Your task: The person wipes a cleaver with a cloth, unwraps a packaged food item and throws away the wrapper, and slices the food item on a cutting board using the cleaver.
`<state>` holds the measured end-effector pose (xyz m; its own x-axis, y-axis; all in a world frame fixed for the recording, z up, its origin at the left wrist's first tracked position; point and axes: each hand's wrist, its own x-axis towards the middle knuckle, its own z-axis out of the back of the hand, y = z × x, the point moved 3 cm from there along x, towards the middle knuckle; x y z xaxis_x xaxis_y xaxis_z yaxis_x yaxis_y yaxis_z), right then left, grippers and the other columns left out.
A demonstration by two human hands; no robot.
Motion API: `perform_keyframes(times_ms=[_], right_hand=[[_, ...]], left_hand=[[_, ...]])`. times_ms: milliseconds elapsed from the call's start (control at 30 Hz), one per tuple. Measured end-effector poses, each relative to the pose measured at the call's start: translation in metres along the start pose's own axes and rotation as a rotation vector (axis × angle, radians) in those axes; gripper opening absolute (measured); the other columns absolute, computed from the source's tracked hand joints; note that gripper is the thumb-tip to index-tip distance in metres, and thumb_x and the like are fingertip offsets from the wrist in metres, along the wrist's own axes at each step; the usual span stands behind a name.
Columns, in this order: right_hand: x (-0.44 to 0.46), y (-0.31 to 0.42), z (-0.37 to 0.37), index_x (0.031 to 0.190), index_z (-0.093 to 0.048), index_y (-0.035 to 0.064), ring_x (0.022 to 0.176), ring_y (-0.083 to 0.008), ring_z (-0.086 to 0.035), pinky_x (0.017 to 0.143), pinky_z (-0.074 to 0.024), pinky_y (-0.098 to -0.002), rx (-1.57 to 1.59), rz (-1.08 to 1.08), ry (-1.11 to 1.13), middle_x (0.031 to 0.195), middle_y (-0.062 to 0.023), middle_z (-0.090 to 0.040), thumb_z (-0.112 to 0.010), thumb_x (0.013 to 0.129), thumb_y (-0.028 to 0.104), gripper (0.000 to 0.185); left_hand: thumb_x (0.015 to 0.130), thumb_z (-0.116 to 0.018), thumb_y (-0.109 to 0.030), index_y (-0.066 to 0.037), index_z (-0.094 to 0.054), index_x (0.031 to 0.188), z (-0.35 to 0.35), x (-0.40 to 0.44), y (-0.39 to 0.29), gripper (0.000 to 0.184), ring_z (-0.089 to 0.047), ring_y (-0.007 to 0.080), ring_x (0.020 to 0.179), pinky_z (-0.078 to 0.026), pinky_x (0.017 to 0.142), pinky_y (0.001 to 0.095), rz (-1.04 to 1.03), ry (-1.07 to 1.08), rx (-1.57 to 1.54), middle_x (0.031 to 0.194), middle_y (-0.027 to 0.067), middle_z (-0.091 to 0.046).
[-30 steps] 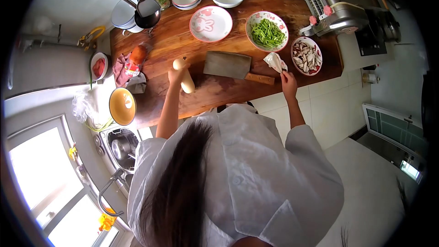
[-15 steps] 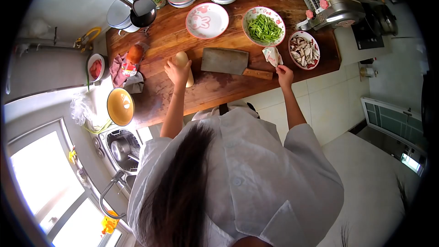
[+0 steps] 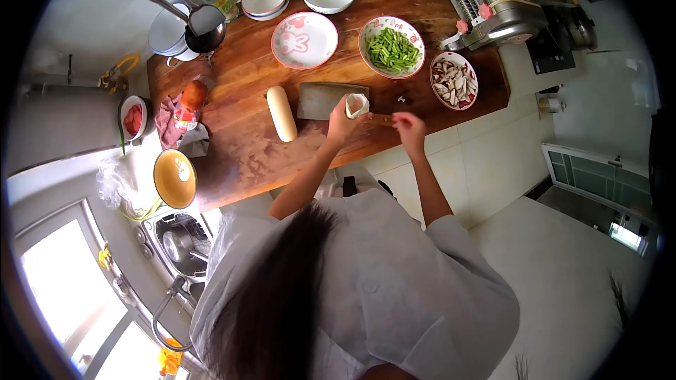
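My left hand [image 3: 341, 127] is closed around a small white printed wrapper [image 3: 358, 107], its open top facing up, above the cleaver. Just to its right, my right hand [image 3: 411, 131] has its fingertips drawn together by the end of the cleaver's wooden handle; whether anything is between them I cannot make out. The cleaver [image 3: 317, 101] lies flat on the wooden table, its handle partly hidden by my left hand. A thick pale sausage [image 3: 282, 116] rests left of the blade, untouched.
Behind stand a bowl of cut green vegetable pieces [image 3: 392, 51], a bowl of sliced mushrooms [image 3: 454, 81] and a rabbit plate [image 3: 304, 40]. A pasta machine [image 3: 486, 10] is at the back right. Left are a red package [image 3: 186, 119] and a yellow bowl [image 3: 174, 179].
My left hand has let go of the sausage and moved right to the wrapper, which my right hand held before. The wrapper has shifted left, over the cleaver. The view has shifted slightly.
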<state>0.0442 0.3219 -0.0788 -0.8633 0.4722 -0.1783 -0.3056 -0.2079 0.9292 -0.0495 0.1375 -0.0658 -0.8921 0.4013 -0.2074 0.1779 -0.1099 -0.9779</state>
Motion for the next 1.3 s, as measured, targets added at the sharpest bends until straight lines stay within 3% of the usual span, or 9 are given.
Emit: perform_keyframes(times_ms=[167,400,533,667,800,900,1200,1267,1300], right_hand=[[0.055,-0.006,0.005,0.084,-0.063,0.0056,0.058,-0.0190,-0.053,0.056,-0.0460,-0.0306,-0.305,0.323,-0.192,0.070,-0.0063,-0.053,-0.065,0.071,0.000,0.015],[0.040,0.076,-0.041,0.082,-0.063,0.0014,0.065,-0.0073,-0.058,0.053,-0.0425,-0.0218,0.182,0.282,0.361,0.076,-0.0029,-0.063,-0.067,0.075,0.006,0.009],[0.014,0.124,-0.058,0.082,-0.064,0.0028,0.061,-0.0048,-0.053,0.053,-0.0388,-0.0187,-0.339,0.576,0.726,0.079,-0.0001,-0.058,-0.066,0.075,0.005,0.008],[-0.026,0.132,-0.086,0.086,-0.066,0.0040,0.067,-0.0055,-0.052,0.055,-0.0398,-0.0198,-0.226,0.996,0.953,0.085,-0.0002,-0.054,-0.065,0.075,0.004,0.011],[-0.095,0.110,-0.120,0.108,-0.060,0.0087,0.084,-0.0121,-0.056,0.066,-0.0462,-0.0229,-0.080,0.607,1.354,0.104,-0.0036,-0.056,-0.064,0.079,0.010,0.030],[-0.181,0.067,-0.138,0.128,-0.039,0.0036,0.105,-0.0143,-0.052,0.082,-0.0454,-0.0252,-0.055,-0.109,1.843,0.119,-0.0076,-0.050,-0.058,0.086,0.017,0.048],[-0.529,-0.087,-0.094,0.109,-0.048,0.0028,0.097,-0.0142,-0.055,0.081,-0.0464,-0.0287,-0.642,-0.080,2.497,0.112,-0.0091,-0.055,-0.064,0.082,0.020,0.036],[-0.606,-0.132,-0.077,0.108,-0.050,0.0013,0.094,-0.0139,-0.056,0.081,-0.0455,-0.0269,-0.614,-0.001,2.593,0.105,-0.0089,-0.059,-0.063,0.082,0.017,0.033],[-0.636,-0.144,-0.066,0.107,-0.052,-0.0005,0.094,-0.0136,-0.057,0.082,-0.0444,-0.0259,-0.638,-0.053,2.592,0.101,-0.0082,-0.061,-0.062,0.082,0.013,0.030]], left_hand=[[0.063,-0.076,-0.014,-0.010,-0.054,0.105,0.013,-0.013,-0.023,0.048,-0.059,0.0303,0.089,-0.047,0.076,0.0344,-0.073,-0.105,0.283,0.094,0.0130,-0.062],[0.065,-0.074,-0.012,-0.008,-0.054,0.109,-0.004,-0.034,-0.014,0.049,-0.060,0.0245,0.089,-0.046,0.078,0.0331,-0.105,-0.343,0.254,0.094,0.0091,-0.062],[0.064,-0.074,-0.008,-0.006,-0.054,0.109,-0.010,-0.069,-0.015,0.049,-0.060,0.0249,0.091,-0.046,0.079,0.0327,-0.063,-0.586,0.148,0.098,0.0093,-0.061],[0.059,-0.074,-0.005,-0.007,-0.055,0.107,-0.008,-0.131,-0.019,0.051,-0.058,0.0252,0.096,-0.046,0.082,0.0337,-0.114,-0.890,0.203,0.104,0.0105,-0.059],[0.059,-0.075,-0.008,-0.007,-0.057,0.105,-0.010,-0.220,-0.001,0.049,-0.054,0.0259,0.099,-0.044,0.084,0.0349,-0.069,-1.233,0.151,0.105,0.0106,-0.056],[0.059,-0.075,-0.008,-0.012,-0.055,0.110,-0.034,-0.304,0.034,0.055,-0.054,0.0276,0.093,-0.046,0.080,0.0367,0.088,-1.513,0.174,0.099,0.0113,-0.054],[0.061,-0.078,-0.014,-0.005,-0.051,0.107,-0.223,-0.600,0.137,0.054,-0.059,0.0229,0.087,-0.048,0.074,0.0324,0.409,-2.494,-0.168,0.096,0.0092,-0.057],[0.062,-0.076,-0.013,-0.005,-0.054,0.102,-0.255,-0.661,0.154,0.047,-0.057,0.0241,0.088,-0.047,0.075,0.0325,0.930,-2.584,0.361,0.100,0.0095,-0.053],[0.062,-0.073,-0.010,-0.005,-0.055,0.099,-0.269,-0.685,0.166,0.041,-0.052,0.0272,0.092,-0.044,0.080,0.0356,0.901,-2.627,0.165,0.098,0.0090,-0.051]])
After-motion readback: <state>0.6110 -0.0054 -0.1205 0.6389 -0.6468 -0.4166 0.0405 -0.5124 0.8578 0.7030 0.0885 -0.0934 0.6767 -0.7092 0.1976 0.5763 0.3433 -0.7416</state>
